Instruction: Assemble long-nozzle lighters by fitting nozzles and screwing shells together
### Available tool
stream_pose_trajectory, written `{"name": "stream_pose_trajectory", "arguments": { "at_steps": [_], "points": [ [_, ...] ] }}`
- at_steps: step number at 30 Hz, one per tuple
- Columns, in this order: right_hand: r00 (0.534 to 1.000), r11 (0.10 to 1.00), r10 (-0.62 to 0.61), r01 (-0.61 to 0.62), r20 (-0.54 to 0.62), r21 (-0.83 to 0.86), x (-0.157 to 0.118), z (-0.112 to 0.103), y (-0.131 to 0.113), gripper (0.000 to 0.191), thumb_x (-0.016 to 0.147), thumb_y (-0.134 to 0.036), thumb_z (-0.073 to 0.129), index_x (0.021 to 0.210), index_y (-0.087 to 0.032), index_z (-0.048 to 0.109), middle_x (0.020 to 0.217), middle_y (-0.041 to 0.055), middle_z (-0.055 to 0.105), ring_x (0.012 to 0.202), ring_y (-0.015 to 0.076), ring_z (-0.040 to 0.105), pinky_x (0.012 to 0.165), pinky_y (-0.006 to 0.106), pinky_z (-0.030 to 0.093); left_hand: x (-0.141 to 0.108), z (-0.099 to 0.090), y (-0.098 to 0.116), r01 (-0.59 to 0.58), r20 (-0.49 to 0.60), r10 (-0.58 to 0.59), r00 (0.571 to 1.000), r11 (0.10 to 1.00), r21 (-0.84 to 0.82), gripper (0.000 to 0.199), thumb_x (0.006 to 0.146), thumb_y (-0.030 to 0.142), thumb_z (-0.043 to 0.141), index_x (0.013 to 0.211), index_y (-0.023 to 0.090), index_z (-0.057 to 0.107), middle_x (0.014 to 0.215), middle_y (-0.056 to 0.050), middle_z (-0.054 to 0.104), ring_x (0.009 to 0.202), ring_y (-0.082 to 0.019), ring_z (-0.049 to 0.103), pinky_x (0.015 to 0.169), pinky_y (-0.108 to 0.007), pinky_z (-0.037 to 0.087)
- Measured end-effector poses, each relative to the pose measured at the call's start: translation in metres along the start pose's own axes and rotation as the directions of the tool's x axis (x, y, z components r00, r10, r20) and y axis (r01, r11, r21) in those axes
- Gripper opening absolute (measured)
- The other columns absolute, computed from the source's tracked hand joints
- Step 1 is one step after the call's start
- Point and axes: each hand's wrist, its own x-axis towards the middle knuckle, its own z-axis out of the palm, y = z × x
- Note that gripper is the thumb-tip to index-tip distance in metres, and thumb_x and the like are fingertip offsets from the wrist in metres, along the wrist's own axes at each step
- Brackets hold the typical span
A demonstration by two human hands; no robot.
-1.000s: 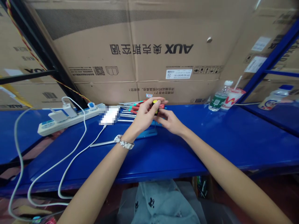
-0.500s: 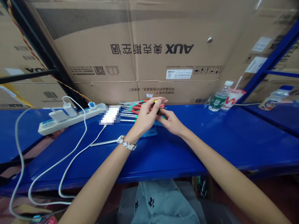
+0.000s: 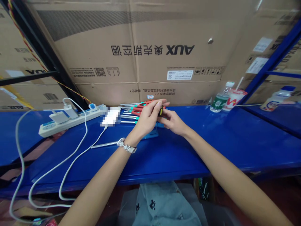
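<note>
Above the blue table (image 3: 202, 144), my left hand (image 3: 150, 116) is closed around a black-and-yellow handle (image 3: 161, 110), which looks like that of a screwdriver. The thumb lies along it and the fingertips reach past it. My right hand (image 3: 173, 121) meets it from the other side, its fingers curled in at the lower part of the handle. The rest of the tool is hidden by the hands. Screwdrivers with red and teal handles (image 3: 135, 112) lie just behind and left of my left hand. Under my hands is a flat blue object (image 3: 151, 135), partly covered.
A white power strip (image 3: 68, 122) with plugged-in chargers and trailing white cables lies left, beside a blurred-out device (image 3: 110, 116). A metal rod (image 3: 103, 145) lies nearer me. A water bottle (image 3: 219, 99) and a cup (image 3: 235, 99) stand right. A large carton (image 3: 150, 31) stands behind.
The handle has tilted between my hands, so more of its black-and-yellow side shows. My left thumb and fingers have shifted slightly. Both arms stay in nearly the same place.
</note>
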Motion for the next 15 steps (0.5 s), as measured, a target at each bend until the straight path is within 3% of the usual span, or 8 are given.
{"name": "stream_pose_trajectory", "arguments": {
  "at_steps": [3,7,10,12,15],
  "points": [
    [1.0,0.999,-0.011,0.012,0.028,-0.03,0.0,-0.005,-0.001,0.034,0.085,-0.051,0.071,0.095,-0.018,0.073,0.089,0.0049,0.072,0.088,0.0228,0.065,0.083,0.039,0.053,-0.001,-0.009,-0.004,0.005,-0.039,-0.004,0.999,1.0,0.014,0.04,0.103,0.05,0.045,0.109,0.02,0.069,0.11,-0.011,0.076,0.11,-0.024,0.07,0.1,-0.04,0.054],
    [0.999,0.999,0.003,-0.005,-0.043,-0.043,0.005,-0.006,0.006,0.034,0.079,-0.047,0.078,0.094,-0.017,0.072,0.09,0.0052,0.073,0.083,0.0213,0.066,0.079,0.038,0.053,-0.018,-0.028,-0.017,0.04,-0.161,0.004,0.987,0.963,0.266,0.026,0.098,0.04,0.054,0.091,0.019,0.067,0.091,-0.008,0.074,0.085,-0.021,0.069,0.083,-0.038,0.056],
    [0.995,0.997,0.075,-0.074,-0.071,0.017,0.008,0.0,0.009,0.039,0.076,-0.048,0.081,0.097,-0.019,0.068,0.078,0.0027,0.071,0.061,0.0169,0.063,0.06,0.033,0.052,-0.042,-0.039,-0.03,0.049,-0.006,-0.053,0.999,0.882,0.469,0.013,0.087,0.031,0.067,0.088,0.019,0.066,0.086,-0.005,0.071,0.08,-0.02,0.066,0.082,-0.038,0.055],
    [0.987,0.988,0.141,-0.136,-0.076,0.071,0.007,0.006,0.009,0.043,0.077,-0.05,0.08,0.104,-0.021,0.064,0.073,0.0011,0.07,0.048,0.0148,0.058,0.048,0.031,0.048,-0.057,-0.041,-0.039,0.052,0.095,-0.126,0.987,0.827,0.56,0.022,0.08,0.035,0.076,0.093,0.018,0.071,0.094,-0.008,0.07,0.086,-0.024,0.066,0.084,-0.042,0.055],
    [0.977,0.976,0.189,-0.175,-0.103,0.131,0.005,0.015,0.008,0.049,0.078,-0.051,0.079,0.113,-0.024,0.058,0.068,-0.0014,0.067,0.043,0.0152,0.057,0.042,0.03,0.047,-0.07,-0.04,-0.047,0.059,0.164,-0.2,0.966,0.787,0.614,0.025,0.083,0.037,0.076,0.102,0.021,0.076,0.099,-0.01,0.069,0.094,-0.028,0.065,0.09,-0.046,0.054]
  ]
}}
